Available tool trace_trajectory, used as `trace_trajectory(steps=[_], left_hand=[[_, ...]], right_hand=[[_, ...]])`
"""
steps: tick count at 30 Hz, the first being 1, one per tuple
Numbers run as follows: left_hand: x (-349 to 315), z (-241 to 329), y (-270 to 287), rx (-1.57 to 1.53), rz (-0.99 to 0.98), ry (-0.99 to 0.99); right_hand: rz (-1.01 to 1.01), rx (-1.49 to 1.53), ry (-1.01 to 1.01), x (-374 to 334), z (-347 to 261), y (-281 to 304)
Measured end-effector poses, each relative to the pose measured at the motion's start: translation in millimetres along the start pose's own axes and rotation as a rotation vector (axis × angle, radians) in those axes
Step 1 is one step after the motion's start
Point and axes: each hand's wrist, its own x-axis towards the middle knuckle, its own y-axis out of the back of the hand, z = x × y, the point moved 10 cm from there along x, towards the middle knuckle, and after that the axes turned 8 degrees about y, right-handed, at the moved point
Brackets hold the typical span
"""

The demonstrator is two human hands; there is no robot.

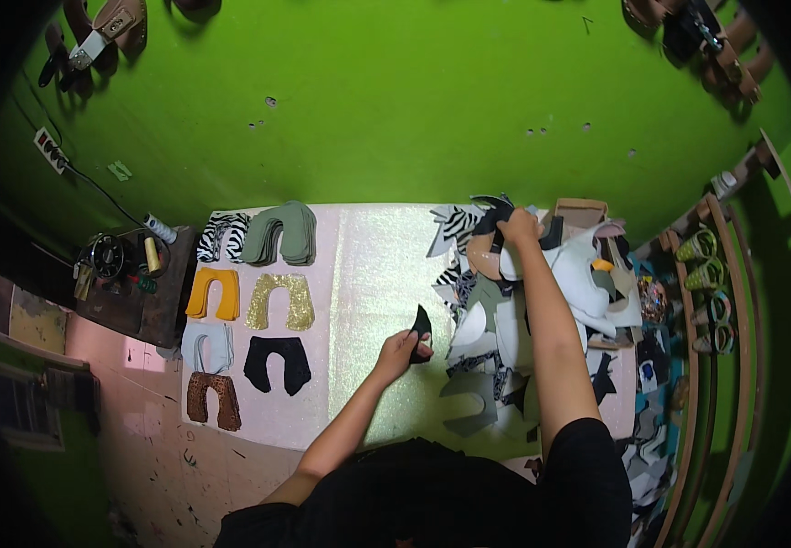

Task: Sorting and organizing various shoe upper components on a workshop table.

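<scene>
My left hand (pixel 397 356) grips a curved black cut piece (pixel 423 321) over the middle of the table. At the far right, my right hand (pixel 521 226) is closed at a black scrap (pixel 490 217) on top of a heap of cut pieces. The heap mixes zebra-print (pixel 460 222), green (pixel 485 305) and white (pixel 587 283) material. On the left lie U-shaped pieces in stacks: zebra print (pixel 222 239), sage green (pixel 281 236), yellow-orange (pixel 213 294), glittery gold (pixel 279 301), white (pixel 206 348), black (pixel 277 365) and leopard print (pixel 214 400).
A shiny pale sheet (pixel 368 265) covers the table's middle. Left of the table stands a dark sewing machine table (pixel 135 297) with thread spools. A cardboard box (pixel 582 212) sits behind the heap. On the right, a wooden rack (pixel 729 365) holds sandals, with more scraps beside it.
</scene>
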Motion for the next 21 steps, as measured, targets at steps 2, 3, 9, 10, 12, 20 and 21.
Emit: trace_trajectory(steps=[2, 3, 9, 10, 12, 20, 21], left_hand=[[-2, -3, 4, -0.008, 0.005, 0.024], [0, -4, 6, -0.011, 0.008, 0.023], [14, 12, 9, -0.047, 0.072, -0.018], [15, 19, 8, -0.085, 0.079, -0.046], [19, 30, 7, -0.148, 0.079, -0.086], [7, 80, 8, -0.008, 0.221, -0.268], [11, 74, 12, 0.020, 0.201, -0.222]], right_hand=[[-0.006, -0.017, -0.018, 7, -1, -6], [-0.015, -0.035, -0.048, 8, 3, -12], [0.106, -0.172, 0.141, -7, -10, -17], [0.175, -0.148, 0.261, -15, -22, -11], [0.280, -0.020, 0.435, -36, -39, 3], [0.459, 0.176, 0.820, -144, -62, 40], [0.517, 0.199, 0.833, -159, -63, 53]])
